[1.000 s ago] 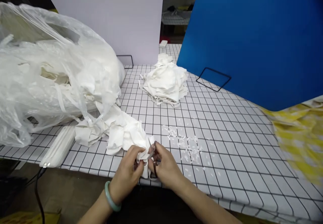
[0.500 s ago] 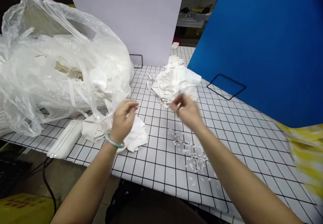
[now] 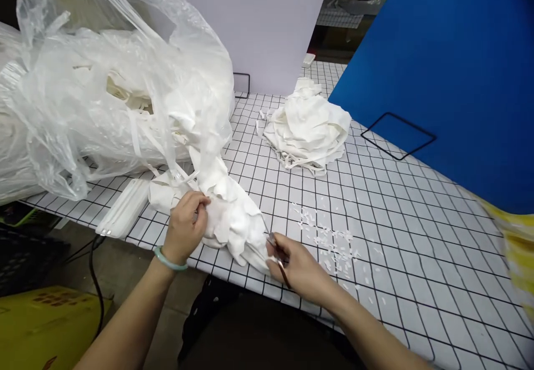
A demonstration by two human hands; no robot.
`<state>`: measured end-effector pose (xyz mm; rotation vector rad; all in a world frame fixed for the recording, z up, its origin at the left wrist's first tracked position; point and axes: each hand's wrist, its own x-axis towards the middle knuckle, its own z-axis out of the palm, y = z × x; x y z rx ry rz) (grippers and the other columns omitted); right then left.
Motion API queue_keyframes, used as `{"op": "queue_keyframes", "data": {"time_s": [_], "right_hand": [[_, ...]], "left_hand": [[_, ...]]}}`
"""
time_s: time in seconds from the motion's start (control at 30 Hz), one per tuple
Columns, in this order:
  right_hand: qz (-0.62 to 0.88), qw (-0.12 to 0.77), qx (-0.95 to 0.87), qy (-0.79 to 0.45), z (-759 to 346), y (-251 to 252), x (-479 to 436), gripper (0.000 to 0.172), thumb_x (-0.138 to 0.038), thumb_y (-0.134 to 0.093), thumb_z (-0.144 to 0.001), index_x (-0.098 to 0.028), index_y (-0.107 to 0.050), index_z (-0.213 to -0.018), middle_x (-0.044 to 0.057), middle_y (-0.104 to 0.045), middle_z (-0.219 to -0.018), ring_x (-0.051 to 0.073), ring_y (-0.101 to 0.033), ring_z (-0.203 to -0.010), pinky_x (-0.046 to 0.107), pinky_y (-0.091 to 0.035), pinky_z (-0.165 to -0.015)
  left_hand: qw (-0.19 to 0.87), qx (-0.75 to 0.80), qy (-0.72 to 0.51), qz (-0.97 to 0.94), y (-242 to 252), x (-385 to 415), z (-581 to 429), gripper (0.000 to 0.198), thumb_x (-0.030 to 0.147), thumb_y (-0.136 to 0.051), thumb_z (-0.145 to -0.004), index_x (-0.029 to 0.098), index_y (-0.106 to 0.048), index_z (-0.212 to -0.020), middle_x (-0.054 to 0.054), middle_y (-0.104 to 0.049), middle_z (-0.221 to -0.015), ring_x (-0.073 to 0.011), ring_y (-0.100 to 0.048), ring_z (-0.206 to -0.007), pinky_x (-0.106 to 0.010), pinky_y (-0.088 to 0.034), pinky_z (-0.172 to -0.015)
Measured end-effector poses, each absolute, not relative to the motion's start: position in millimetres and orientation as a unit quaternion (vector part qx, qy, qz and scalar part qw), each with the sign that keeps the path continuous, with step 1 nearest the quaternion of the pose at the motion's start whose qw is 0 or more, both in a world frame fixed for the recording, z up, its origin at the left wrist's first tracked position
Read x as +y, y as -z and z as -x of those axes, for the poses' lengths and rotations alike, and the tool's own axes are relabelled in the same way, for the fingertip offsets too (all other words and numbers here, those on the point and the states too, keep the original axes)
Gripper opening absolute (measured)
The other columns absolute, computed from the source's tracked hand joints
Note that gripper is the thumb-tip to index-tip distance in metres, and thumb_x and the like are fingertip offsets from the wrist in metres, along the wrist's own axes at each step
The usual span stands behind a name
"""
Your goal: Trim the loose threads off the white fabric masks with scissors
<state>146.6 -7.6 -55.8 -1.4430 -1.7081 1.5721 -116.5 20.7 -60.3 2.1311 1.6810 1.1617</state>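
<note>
A white fabric piece (image 3: 240, 220) with ruffled edges lies bunched at the table's front, its upper end reaching up to the plastic bag. At its left edge, my left hand (image 3: 187, 222), with a pale green bangle, pinches the cloth between thumb and fingers. My right hand (image 3: 298, 264) is closed around small thread snips (image 3: 281, 264), dark brown with a metal tip, at the right edge of the same fabric. The right fingers also touch the cloth. A pile of similar white fabric pieces (image 3: 311, 128) sits farther back.
A large clear plastic bag (image 3: 196, 30) full of white fabric bulges at left. Beside it lies a white power strip (image 3: 125, 208) with a black cable. Tiny white clippings (image 3: 337, 247) are scattered on the checked tablecloth (image 3: 400, 236). A blue panel (image 3: 438, 80) stands at right, a pale panel (image 3: 250, 19) behind.
My right hand has come from the fabric pile down and toward me to the front fabric piece. More white fabric now stretches from the bag to my left hand. The view has shifted slightly.
</note>
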Motion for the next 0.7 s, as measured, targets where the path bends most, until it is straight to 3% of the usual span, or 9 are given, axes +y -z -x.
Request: {"op": "queue_keyframes", "data": {"time_s": [0.1, 0.2, 0.33, 0.5, 0.6, 0.7], "right_hand": [[0.529, 0.212, -0.542, -0.618, -162, 57, -41, 0.016, -0.02, -0.065, -0.075, -0.023, -0.049, -0.08, -0.005, -0.048, -0.071, 0.01, -0.038, -0.057, 0.022, -0.034, -0.052], [0.551, 0.208, -0.515, -0.623, -169, 63, -59, 0.019, -0.022, -0.066, -0.076, -0.023, -0.048, -0.082, -0.005, -0.049, -0.072, 0.01, -0.037, -0.057, 0.022, -0.035, -0.053], [0.583, 0.223, -0.523, -0.581, -168, 75, -63, 0.019, -0.029, -0.07, -0.078, -0.023, -0.052, -0.082, -0.001, -0.057, -0.078, 0.014, -0.051, -0.066, 0.026, -0.045, -0.061], [0.582, 0.43, -0.456, -0.518, -152, 73, -37, 0.037, -0.05, -0.075, -0.077, -0.024, -0.051, -0.086, 0.006, -0.065, -0.098, 0.022, -0.064, -0.093, 0.036, -0.053, -0.085], [0.557, 0.432, -0.437, -0.558, -138, 68, -19, 0.045, -0.054, -0.08, -0.071, -0.023, -0.053, -0.087, 0.008, -0.067, -0.102, 0.023, -0.065, -0.089, 0.037, -0.055, -0.082], [0.554, 0.407, -0.44, -0.578, -130, 72, -8, 0.043, -0.048, -0.082, -0.066, -0.021, -0.053, -0.084, 0.003, -0.064, -0.09, 0.017, -0.06, -0.074, 0.031, -0.052, -0.068]], "left_hand": [[0.066, 0.54, -0.381, -0.747, 58, 8, 104, 0.021, 0.014, -0.054, -0.091, 0.017, -0.058, -0.112, -0.012, -0.061, -0.111, -0.026, -0.06, -0.11, -0.043, -0.053, -0.096], [0.073, 0.544, -0.327, -0.769, 58, 6, 98, 0.051, 0.022, -0.063, -0.088, 0.017, -0.046, -0.136, -0.016, -0.052, -0.13, -0.032, -0.054, -0.122, -0.052, -0.05, -0.102], [0.096, 0.534, -0.342, -0.767, 56, 4, 90, 0.035, 0.005, -0.049, -0.089, 0.017, -0.055, -0.121, -0.008, -0.061, -0.101, -0.0223, -0.063, -0.094, -0.038, -0.059, -0.082], [0.104, 0.432, -0.38, -0.812, 64, -22, 42, 0.034, 0.002, -0.046, -0.09, 0.016, -0.06, -0.117, -0.011, -0.064, -0.103, -0.0226, -0.065, -0.096, -0.036, -0.06, -0.083], [0.203, 0.377, -0.339, -0.838, 74, -37, 19, 0.036, 0.0, -0.041, -0.088, 0.015, -0.061, -0.113, -0.012, -0.066, -0.099, -0.0236, -0.065, -0.096, -0.036, -0.06, -0.083], [0.304, 0.313, -0.303, -0.847, 73, -45, 24, 0.032, 0.004, -0.048, -0.085, 0.015, -0.061, -0.111, -0.014, -0.069, -0.104, -0.0249, -0.066, -0.101, -0.037, -0.059, -0.088]]}}
